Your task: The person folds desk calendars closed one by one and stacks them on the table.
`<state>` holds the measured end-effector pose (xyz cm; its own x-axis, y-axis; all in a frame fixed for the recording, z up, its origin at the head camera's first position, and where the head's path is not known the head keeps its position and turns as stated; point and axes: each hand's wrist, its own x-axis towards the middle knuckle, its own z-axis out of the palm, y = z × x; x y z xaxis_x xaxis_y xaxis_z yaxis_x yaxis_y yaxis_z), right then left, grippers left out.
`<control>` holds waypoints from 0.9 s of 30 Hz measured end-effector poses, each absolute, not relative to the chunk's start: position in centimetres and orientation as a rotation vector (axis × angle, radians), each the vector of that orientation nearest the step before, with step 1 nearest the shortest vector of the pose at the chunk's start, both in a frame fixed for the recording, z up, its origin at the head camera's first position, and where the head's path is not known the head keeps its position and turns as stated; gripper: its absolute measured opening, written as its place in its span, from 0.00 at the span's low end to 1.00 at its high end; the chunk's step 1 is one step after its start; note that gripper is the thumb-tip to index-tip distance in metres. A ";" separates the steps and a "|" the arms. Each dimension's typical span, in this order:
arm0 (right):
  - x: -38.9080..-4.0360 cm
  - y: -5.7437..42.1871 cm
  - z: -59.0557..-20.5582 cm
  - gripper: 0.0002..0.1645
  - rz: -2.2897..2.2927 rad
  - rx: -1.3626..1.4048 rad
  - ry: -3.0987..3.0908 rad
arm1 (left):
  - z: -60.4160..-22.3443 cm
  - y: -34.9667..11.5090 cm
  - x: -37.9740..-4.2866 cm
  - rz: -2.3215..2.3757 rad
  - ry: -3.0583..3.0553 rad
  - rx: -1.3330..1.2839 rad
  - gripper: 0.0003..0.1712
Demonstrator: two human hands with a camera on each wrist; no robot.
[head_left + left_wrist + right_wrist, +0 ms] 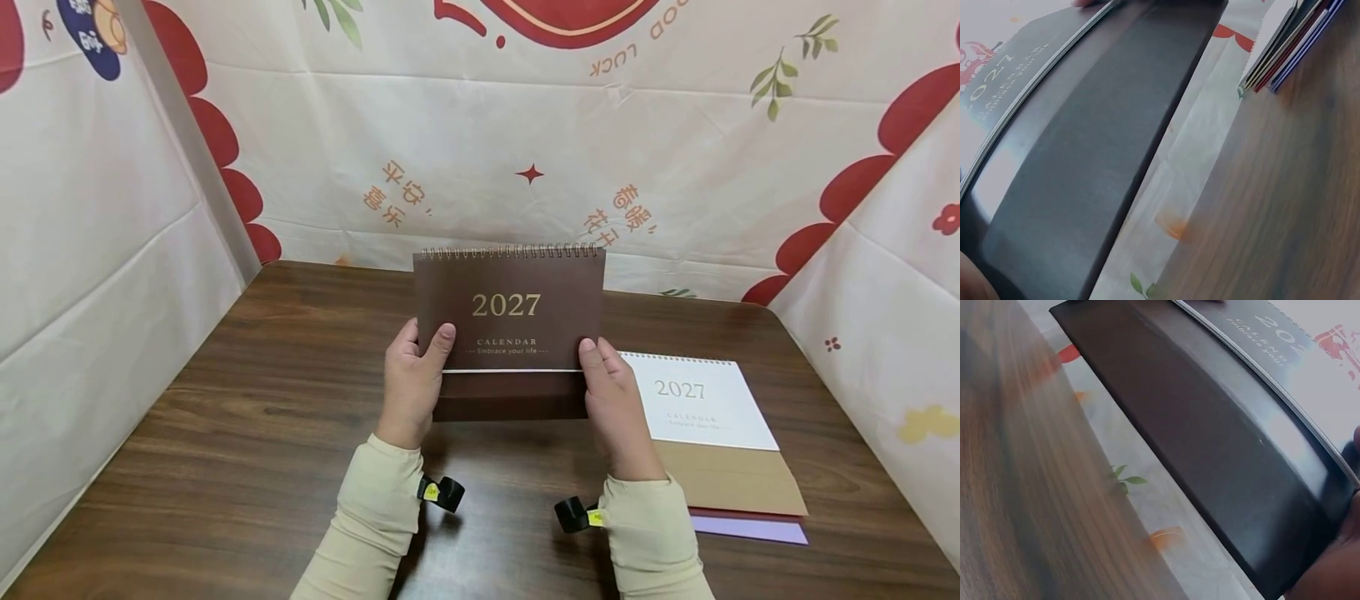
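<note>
A brown spiral-bound 2027 desk calendar point(510, 283) is held up in front of me, its cover facing the head camera and its wire binding along the top. My left hand point(412, 383) grips the lower left side, thumb on the cover. On the lower right side my right hand point(615, 408) grips it the same way. Below the cover shows the dark stand base point(510, 396), which fills much of both wrist views, as the base panel point(1085, 144) and the base panel point(1197, 437). The fingers behind the calendar are hidden in the head view.
Right of my right hand lies a white 2027 calendar point(697, 408) on a stack, with a tan base point(735, 479) and a purple edge point(750, 528) beneath. The wooden table point(247, 433) is bordered by printed cloth point(315, 125) at the back and sides.
</note>
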<state>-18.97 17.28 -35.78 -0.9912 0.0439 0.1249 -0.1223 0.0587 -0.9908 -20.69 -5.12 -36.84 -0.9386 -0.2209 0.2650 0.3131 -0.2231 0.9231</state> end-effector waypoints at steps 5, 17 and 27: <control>-18.9 17.2 -35.8 0.27 2.072 0.109 -2.203 | -36.9 -5.2 -20.8 -2.188 -1.761 -0.132 0.15; -19.4 17.2 -36.1 0.19 2.024 0.099 -2.075 | -37.3 -5.0 -20.8 -2.236 -1.829 -0.191 0.16; -19.4 17.4 -36.1 0.20 2.019 -0.011 -2.092 | -37.4 -5.1 -20.8 -2.211 -2.023 -0.237 0.19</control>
<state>-19.35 17.37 -36.09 -0.9726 0.1668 0.1621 -0.1560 0.0488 -0.9865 -20.76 -5.07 -37.35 -0.9785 0.0066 0.2063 0.2049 -0.0896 0.9747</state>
